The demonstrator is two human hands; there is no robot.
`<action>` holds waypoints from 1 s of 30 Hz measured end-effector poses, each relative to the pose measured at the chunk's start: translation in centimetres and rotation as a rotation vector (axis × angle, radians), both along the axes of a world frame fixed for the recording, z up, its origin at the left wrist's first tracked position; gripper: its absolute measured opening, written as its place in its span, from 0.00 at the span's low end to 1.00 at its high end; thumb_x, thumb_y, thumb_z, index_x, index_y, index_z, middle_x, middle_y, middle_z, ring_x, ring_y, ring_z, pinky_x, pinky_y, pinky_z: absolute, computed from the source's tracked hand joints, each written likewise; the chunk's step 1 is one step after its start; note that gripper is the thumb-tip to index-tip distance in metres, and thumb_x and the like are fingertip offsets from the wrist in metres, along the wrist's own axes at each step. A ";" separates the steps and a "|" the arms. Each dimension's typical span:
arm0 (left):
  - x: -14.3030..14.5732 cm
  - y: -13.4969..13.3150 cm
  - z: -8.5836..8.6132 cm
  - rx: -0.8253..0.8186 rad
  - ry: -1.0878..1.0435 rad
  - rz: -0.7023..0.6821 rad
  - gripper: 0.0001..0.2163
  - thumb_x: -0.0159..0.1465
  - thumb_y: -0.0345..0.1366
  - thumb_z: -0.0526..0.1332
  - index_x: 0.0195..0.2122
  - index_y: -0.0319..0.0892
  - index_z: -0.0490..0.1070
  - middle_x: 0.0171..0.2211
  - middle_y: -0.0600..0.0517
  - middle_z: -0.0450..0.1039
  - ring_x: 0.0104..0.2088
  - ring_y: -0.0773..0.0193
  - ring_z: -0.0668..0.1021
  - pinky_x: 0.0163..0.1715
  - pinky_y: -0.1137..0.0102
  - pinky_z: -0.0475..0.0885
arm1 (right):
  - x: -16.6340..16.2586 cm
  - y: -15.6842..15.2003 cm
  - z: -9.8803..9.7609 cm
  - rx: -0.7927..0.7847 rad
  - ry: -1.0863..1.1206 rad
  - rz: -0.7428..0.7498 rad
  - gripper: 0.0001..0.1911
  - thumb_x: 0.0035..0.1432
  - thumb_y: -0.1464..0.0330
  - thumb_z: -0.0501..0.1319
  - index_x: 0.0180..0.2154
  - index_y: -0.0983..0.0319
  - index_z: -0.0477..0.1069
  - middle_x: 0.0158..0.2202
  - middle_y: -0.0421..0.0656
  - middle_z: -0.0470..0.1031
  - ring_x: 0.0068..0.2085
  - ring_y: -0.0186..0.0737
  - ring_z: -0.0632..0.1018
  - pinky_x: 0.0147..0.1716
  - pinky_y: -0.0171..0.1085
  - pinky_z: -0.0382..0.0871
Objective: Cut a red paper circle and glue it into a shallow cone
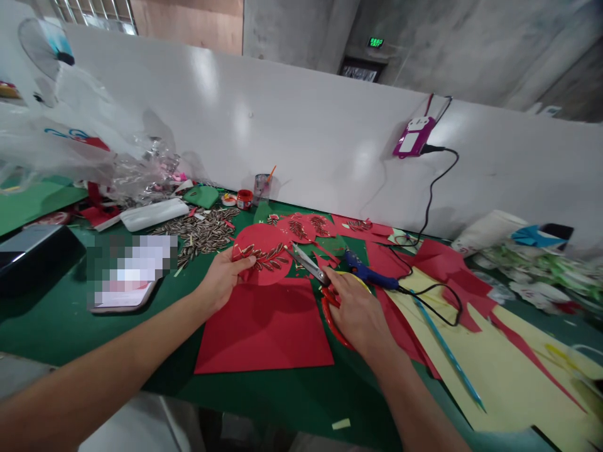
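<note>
Pinched in my left hand (221, 279) is a red paper circle (252, 238) with striped sunflower seeds (268, 257) fixed on it in a leafy branch shape. My right hand (353, 301) grips a pair of scissors (308, 262) with red handles, the blades pointing toward the circle's right edge. Whether the blades touch the paper I cannot tell. Below both hands lies a red paper sheet (264, 333). Smaller red circles with seeds (301, 227) rest behind the held one. Just right of the scissors lies a blue glue gun (370, 271).
Loose sunflower seeds (210, 232) are heaped at left, near a phone (136, 276) and a dark box (40, 257). Yellow paper (424, 333) with a blue pencil (447, 351) lies at right. A cable runs from the purple power strip (414, 137). Plastic bags (70, 138) crowd the back left.
</note>
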State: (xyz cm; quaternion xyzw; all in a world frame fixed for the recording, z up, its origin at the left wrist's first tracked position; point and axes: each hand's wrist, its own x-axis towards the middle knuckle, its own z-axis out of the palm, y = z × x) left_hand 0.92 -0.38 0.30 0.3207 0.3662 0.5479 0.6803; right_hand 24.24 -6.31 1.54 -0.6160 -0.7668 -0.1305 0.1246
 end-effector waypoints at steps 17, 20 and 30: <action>0.0 0.0 -0.3 0.002 0.051 -0.005 0.14 0.45 0.30 0.69 0.34 0.39 0.72 0.30 0.51 0.76 0.27 0.64 0.77 0.27 0.71 0.73 | -0.1 -0.1 0.2 -0.020 -0.079 -0.060 0.23 0.53 0.72 0.56 0.52 0.58 0.65 0.42 0.45 0.75 0.38 0.41 0.75 0.27 0.34 0.65; -0.1 0.0 -0.2 -0.006 0.057 0.000 0.14 0.45 0.30 0.68 0.34 0.39 0.72 0.30 0.51 0.76 0.27 0.64 0.77 0.26 0.71 0.73 | -0.1 -0.1 0.2 -0.028 -0.054 -0.058 0.22 0.53 0.72 0.56 0.52 0.58 0.66 0.42 0.45 0.75 0.39 0.41 0.76 0.27 0.34 0.66; -0.1 0.0 -0.2 0.002 0.074 0.007 0.13 0.45 0.30 0.68 0.34 0.39 0.72 0.30 0.52 0.76 0.27 0.65 0.77 0.25 0.71 0.73 | -0.3 -0.4 0.6 -0.029 -0.016 -0.063 0.20 0.54 0.71 0.55 0.50 0.57 0.67 0.42 0.44 0.76 0.38 0.41 0.77 0.29 0.34 0.67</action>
